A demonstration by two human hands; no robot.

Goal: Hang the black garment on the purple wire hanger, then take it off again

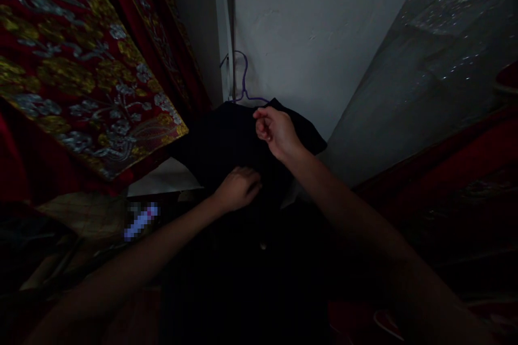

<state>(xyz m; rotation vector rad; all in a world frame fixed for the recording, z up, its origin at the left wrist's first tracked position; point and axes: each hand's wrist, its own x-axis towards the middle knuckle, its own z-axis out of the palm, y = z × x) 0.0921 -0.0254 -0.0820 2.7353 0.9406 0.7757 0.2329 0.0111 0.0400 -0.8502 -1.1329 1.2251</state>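
Observation:
A black short-sleeved garment (218,135), probably a shirt, hangs on a thin purple hanger (245,73) against the wall. Over its front, my left hand (240,188) is closed, fingers curled downward into the dark cloth. Higher up, near the collar, my right hand (277,129) has its fingers curled together in a pinch. Anything between those fingertips is too small or dark to make out. The lower part of the garment merges into deep shadow.
Red cloth with gold and silver embroidery (93,70) hangs at the left. A pale vertical pipe (226,21) carries the hanger. Clear plastic sheeting (437,48) covers the right side above red fabric (457,156). A blurred blue-violet item (141,222) lies at lower left.

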